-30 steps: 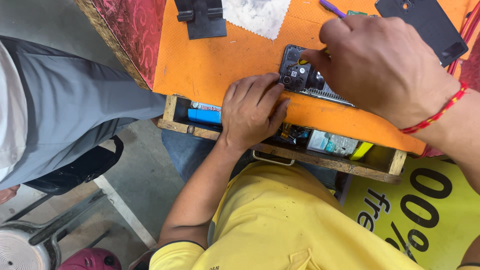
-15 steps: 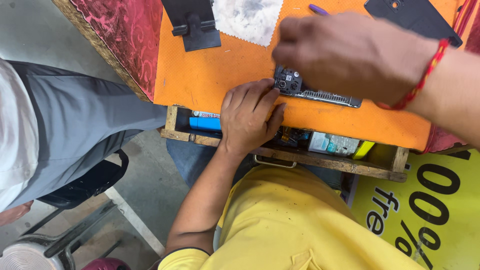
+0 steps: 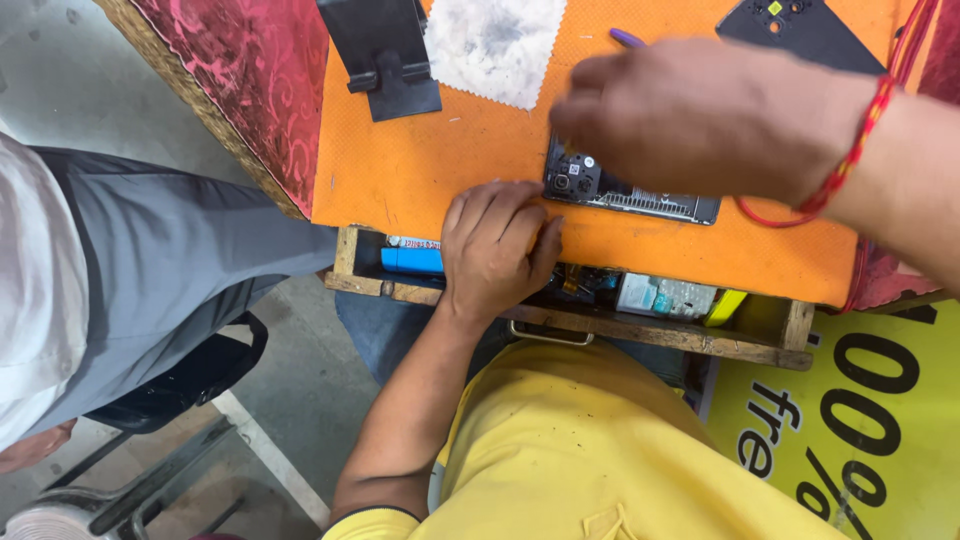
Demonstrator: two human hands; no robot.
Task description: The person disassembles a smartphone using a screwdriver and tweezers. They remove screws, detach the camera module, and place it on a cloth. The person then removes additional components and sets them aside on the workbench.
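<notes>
The opened phone (image 3: 625, 190) lies mid-desk on the orange mat (image 3: 440, 170), light, thin and fragile, best held by its edges; left hand (image 3: 497, 250) rests flat beside it, right hand (image 3: 700, 120) hovers loosely curled, holding nothing visible.

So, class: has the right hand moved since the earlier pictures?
Yes. The right hand has lifted off the opened phone and shifted up, away from the wooden drawer.
</notes>
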